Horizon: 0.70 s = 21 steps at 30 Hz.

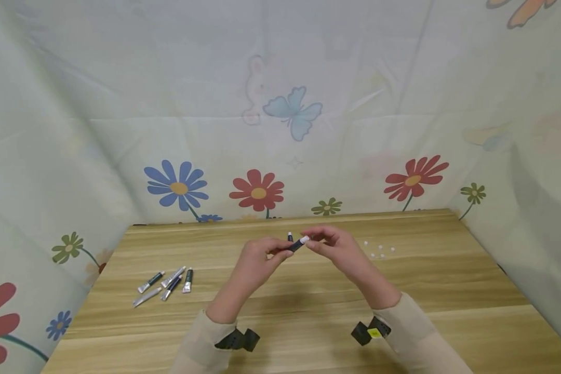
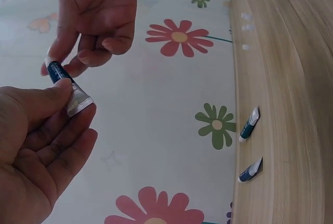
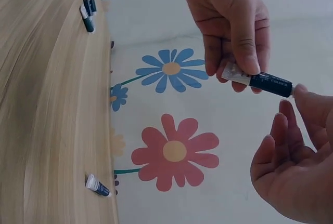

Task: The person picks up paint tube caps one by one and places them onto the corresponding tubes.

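My left hand pinches a small paint tube by its silver crimped end, thumb on top. The tube has a dark blue-green label and a white cap, and it is held tilted above the table. From the other side, my right hand pinches the cap between thumb and forefinger; its remaining fingers are loosely bent. Fingertips cover most of the cap in the right wrist view. Behind the hands, two similar tubes lie on the table in the left wrist view, a green one and a blue one.
On the left of the wooden table lies a loose group of several paint tubes. Several tiny white pieces are scattered right of my hands. A flower-printed cloth hangs behind the table and along its sides.
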Motion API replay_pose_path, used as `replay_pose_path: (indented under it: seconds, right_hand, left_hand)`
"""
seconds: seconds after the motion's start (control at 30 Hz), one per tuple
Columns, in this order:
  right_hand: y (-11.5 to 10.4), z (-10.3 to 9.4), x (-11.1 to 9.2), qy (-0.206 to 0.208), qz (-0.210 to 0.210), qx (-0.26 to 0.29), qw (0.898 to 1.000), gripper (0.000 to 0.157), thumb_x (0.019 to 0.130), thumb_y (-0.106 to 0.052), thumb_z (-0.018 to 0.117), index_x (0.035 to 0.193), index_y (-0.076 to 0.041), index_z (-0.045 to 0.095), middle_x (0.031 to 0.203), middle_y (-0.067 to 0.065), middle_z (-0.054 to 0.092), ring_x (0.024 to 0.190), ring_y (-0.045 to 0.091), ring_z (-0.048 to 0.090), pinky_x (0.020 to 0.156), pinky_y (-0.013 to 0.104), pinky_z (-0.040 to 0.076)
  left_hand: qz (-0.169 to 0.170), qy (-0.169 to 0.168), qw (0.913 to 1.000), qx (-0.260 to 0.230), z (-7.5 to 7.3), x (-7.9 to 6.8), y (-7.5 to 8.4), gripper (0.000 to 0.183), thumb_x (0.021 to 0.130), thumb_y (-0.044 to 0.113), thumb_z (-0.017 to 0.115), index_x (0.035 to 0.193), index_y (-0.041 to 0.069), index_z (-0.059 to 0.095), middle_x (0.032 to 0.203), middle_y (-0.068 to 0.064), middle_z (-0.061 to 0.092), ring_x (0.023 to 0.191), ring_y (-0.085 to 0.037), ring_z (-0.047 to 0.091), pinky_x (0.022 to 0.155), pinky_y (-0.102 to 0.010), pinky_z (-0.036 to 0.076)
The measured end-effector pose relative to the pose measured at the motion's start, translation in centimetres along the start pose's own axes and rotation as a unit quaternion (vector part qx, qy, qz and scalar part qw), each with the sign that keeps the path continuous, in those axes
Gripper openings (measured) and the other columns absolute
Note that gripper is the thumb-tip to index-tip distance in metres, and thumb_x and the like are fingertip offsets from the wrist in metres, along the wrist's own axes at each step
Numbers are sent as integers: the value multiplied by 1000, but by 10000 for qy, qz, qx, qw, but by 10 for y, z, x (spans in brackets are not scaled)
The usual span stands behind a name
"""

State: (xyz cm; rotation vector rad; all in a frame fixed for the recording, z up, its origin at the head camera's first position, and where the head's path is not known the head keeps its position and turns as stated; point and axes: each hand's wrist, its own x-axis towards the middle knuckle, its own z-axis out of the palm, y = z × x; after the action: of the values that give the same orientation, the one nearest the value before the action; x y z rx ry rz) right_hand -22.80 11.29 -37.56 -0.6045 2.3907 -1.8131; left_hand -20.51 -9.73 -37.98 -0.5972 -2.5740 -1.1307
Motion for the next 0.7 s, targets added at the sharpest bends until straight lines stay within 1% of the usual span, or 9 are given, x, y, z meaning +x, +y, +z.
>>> replay_pose_path:
  seconds: [0.13,0.2,0.23,0.33,0.4,0.53,0.63,0.7]
  right_hand:
    - [-1,1,1,135,95,-94,9998,22,97,-13,71,109,5,67,102,11,71,90,13,61,81,26,52]
    - [-1,1,1,122,109,-179,9997,22,96,-13,72,109,4,67,99,9,70,89,12,60,79,25,52]
    - [-2,0,0,98,108,-217,9997,22,96,-12,71,110,4,67,100,10,70,89,12,60,79,24,52]
    - [-3,-2,-1,-96,76,-212,9997,25,98,-11,67,120,2,67,112,16,70,95,12,60,82,24,53]
    - [-3,-2,-2,-178,58,-172,9997,26,99,-11,66,121,2,67,116,18,69,96,13,61,84,25,53]
    - [-3,-2,-1,-93,85,-203,9997,22,97,-13,69,111,4,67,108,17,70,93,15,60,82,26,52]
    - [-3,-2,-1,-62,115,-238,9996,23,97,-13,70,114,3,67,106,17,69,92,15,60,81,25,52]
    - [-4,-3,-1,-110,121,-215,9996,25,98,-11,68,119,2,67,112,19,70,95,14,61,83,25,53]
  left_hand:
    - [41,-77,9999,-50,0,0,0,16,91,9,75,105,5,80,96,-8,79,87,-20,73,70,-20,54]
    - [48,-82,9999,-45,0,0,0,16,91,8,75,106,5,80,97,-8,79,88,-21,73,69,-19,53]
    - [53,-81,9999,-37,0,0,0,16,91,9,74,106,5,80,97,-8,79,87,-20,73,68,-19,53]
    - [34,-57,10000,5,-1,0,-1,15,91,9,74,105,5,80,96,-8,79,87,-20,73,68,-19,52]
    - [54,-55,10000,14,-1,-1,0,15,91,8,75,105,5,80,96,-8,79,86,-20,73,68,-20,52]
    - [128,-88,9999,19,-1,-1,1,15,91,8,75,105,5,80,96,-8,78,88,-21,73,70,-20,54]
    - [116,-91,9999,41,-1,-1,2,15,91,8,74,105,5,80,97,-8,78,88,-21,73,71,-21,55]
    - [64,-89,9999,62,-1,-1,2,15,91,8,75,105,5,80,97,-8,79,88,-21,73,71,-22,55]
